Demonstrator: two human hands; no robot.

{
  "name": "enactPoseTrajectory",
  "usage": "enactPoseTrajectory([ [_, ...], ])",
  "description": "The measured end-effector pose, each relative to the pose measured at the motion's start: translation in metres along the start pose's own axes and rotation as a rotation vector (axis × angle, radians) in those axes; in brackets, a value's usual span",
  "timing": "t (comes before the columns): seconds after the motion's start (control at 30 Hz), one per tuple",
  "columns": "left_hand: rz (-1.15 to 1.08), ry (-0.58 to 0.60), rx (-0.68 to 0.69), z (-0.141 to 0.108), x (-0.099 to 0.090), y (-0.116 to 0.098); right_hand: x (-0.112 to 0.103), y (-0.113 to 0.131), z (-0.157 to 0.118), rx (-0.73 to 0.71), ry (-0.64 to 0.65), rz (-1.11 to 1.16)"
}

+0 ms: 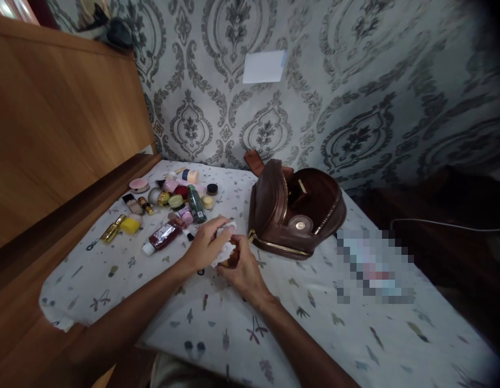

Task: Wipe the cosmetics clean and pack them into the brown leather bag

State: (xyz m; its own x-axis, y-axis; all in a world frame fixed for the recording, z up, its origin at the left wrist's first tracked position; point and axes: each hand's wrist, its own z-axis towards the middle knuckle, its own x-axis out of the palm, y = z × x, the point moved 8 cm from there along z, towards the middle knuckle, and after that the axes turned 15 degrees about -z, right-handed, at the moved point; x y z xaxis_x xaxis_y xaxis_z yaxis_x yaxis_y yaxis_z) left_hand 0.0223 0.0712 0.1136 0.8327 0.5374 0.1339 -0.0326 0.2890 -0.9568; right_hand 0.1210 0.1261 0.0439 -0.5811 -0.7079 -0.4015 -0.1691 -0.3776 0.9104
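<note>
My left hand point(207, 243) is closed on a white, bumpy cloth or tissue point(223, 254), pressed near the middle of the table. My right hand point(246, 269) grips a small amber-brown item point(233, 258) against the white cloth; its shape is mostly covered by my fingers. Just right of my hands sits a brown leather bag point(269, 215), unzipped and gaping, with a round metal snap on its flap. Left of my hands lie a dark red bottle with a white cap point(163, 237) and a dark green bottle point(196, 203).
Several jars and cosmetics crowd the back left, including a yellow item point(130, 224), a gold tube point(112, 230) and a pink compact point(138, 185). A blurred-out item point(373, 269) lies at the right. A wooden cabinet point(63, 91) borders the left; patterned wall stands behind.
</note>
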Motion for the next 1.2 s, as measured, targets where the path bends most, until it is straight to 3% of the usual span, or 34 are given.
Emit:
enactPoseTrajectory([
  [0.07,0.064,0.031,-0.067,-0.001,0.002,0.011,-0.001,0.004,-0.001,-0.030,0.009,-0.028],
  [0.2,-0.248,-0.036,-0.329,0.003,-0.008,0.044,-0.013,0.021,-0.002,-0.237,-0.089,-0.161],
  [0.3,-0.393,-0.042,-0.402,0.005,-0.010,0.056,-0.018,0.030,-0.005,-0.394,-0.132,-0.298],
  [0.5,-0.482,-0.139,-0.369,0.007,-0.014,0.064,-0.019,0.022,-0.005,-0.355,-0.191,-0.412],
  [0.6,-0.475,-0.196,-0.297,0.008,-0.019,0.063,-0.019,0.017,-0.004,-0.277,-0.233,-0.331],
  [0.87,-0.339,-0.225,-0.187,0.005,-0.023,0.056,-0.013,0.003,0.000,-0.133,-0.162,-0.111],
  [1.07,-0.283,-0.249,-0.166,0.012,-0.040,0.046,-0.008,0.025,-0.008,-0.379,-0.079,-0.288],
  [1.2,-0.255,-0.295,-0.186,0.018,-0.057,0.045,0.003,0.034,-0.017,-0.521,0.042,-0.352],
])
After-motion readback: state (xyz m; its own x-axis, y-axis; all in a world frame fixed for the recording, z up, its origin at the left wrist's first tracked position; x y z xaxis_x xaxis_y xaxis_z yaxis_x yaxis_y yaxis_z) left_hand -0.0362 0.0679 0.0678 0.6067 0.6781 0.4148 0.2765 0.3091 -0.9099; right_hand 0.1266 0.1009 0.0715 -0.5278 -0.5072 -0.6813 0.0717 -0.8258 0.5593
